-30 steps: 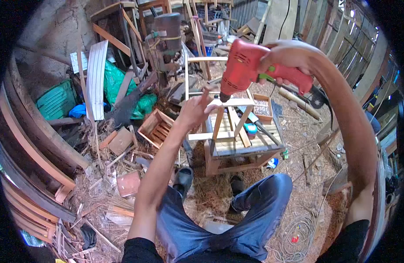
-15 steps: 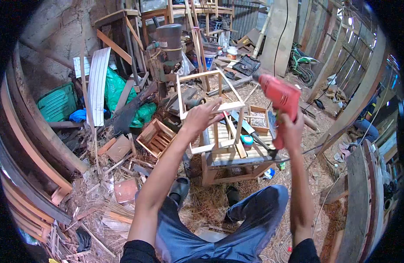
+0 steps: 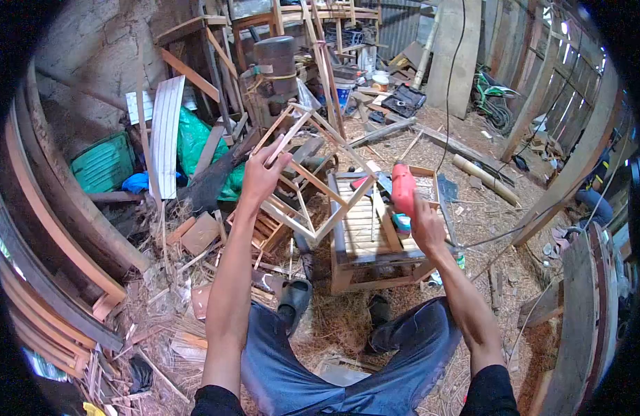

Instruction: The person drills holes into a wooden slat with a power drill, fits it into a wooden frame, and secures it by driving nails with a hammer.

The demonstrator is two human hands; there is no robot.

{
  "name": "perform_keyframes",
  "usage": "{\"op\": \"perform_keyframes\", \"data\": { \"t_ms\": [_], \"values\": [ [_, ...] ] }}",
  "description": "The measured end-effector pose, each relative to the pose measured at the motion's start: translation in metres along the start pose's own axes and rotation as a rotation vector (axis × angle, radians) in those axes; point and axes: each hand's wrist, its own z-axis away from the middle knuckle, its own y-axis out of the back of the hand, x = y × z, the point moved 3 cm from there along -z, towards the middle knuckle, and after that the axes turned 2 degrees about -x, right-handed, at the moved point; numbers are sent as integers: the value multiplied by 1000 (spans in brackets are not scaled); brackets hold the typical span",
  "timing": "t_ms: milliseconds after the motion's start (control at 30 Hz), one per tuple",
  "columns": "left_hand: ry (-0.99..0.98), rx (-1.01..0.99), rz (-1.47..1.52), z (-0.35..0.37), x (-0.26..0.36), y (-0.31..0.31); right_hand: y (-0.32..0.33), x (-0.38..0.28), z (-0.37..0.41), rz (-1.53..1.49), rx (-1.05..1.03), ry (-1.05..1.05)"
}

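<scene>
My left hand (image 3: 266, 173) is closed around one bar of a light wooden open frame (image 3: 320, 182), which hangs tilted over the left side of a low slatted bench (image 3: 361, 227). In my right hand (image 3: 428, 226) is a red power drill (image 3: 403, 187), held over the bench's right side. Just beside that hand, a blue round roll or lid (image 3: 402, 222) lies on the bench, partly hidden. Behind the drill sits a shallow wooden box (image 3: 424, 170), its contents mostly covered. Loose wooden strips (image 3: 377, 215) lie across the slats.
A small wooden crate (image 3: 264, 236) stands left of the bench. Scrap wood and shavings cover the floor around my feet. Curved timbers (image 3: 70, 229) lean at left, and upright boards (image 3: 576, 312) stand at right. A cable (image 3: 486, 236) runs from the right.
The wooden frame has been lifted off the bench and tilted leftward, with my left hand now gripping it. My right hand has brought the drill lower and to the left.
</scene>
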Motion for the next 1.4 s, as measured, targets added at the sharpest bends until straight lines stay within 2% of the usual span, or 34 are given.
{"op": "perform_keyframes", "data": {
  "t_ms": [33,100,300,367,433,567,600,667,700,733,767,800,833,900,967,1000,1067,1133,1167,1233,1300,1333,1367,1400],
  "values": [
    [2,7,-8,1,1,1,-9,3,-3,-7,3,8],
    [23,11,-9,5,-1,0,-26,-4,-7,249,45,283],
    [27,-14,-14,7,-6,-12,-69,-14,-7,272,-28,330],
    [10,-2,-46,6,-3,-11,-78,-13,-4,383,-25,365],
    [49,6,128,7,1,-8,-79,-15,-3,390,-39,357],
    [3,99,199,7,4,-6,-84,-14,3,388,-51,306],
    [-1,99,199,8,5,-4,-87,-13,5,375,-180,259],
    [146,88,298,9,1,5,-84,-12,8,315,-175,232],
    [144,87,295,9,-4,10,-80,-12,9,252,-177,207],
    [155,149,343,10,-8,16,-80,-9,11,189,-321,182],
    [165,211,392,12,-13,20,-76,-9,14,189,-321,181],
    [245,204,512,16,-8,25,-73,-12,16,188,-342,170],
    [236,206,509,17,-9,27,-62,-20,13,188,-357,161],
    [219,354,767,18,-11,25,-43,-30,5,235,-341,150],
    [268,356,862,20,-9,22,-25,-42,-16,-33,-29,97],
    [252,373,916,18,-4,19,-12,-47,-39,-537,-44,18],
    [239,391,969,18,-9,8,58,-91,-72,-1227,-68,-46],
    [284,416,1153,20,-32,-7,109,-130,-94,-1145,41,-3],
    [311,432,1153,26,-32,-15,112,-133,-110,-1149,44,2],
    [302,454,1352,40,-28,-31,110,-135,-133,-1125,67,-117],
    [481,518,1434,53,-48,-55,114,-139,-147,-1040,103,-70],
    [430,516,1391,63,-42,-62,113,-140,-148,-956,137,-42],
    [388,568,1186,69,-71,-71,109,-138,-152,-961,135,-37],
    [267,740,633,75,-93,-74,105,-136,-156,-846,180,56]
  ]
}}
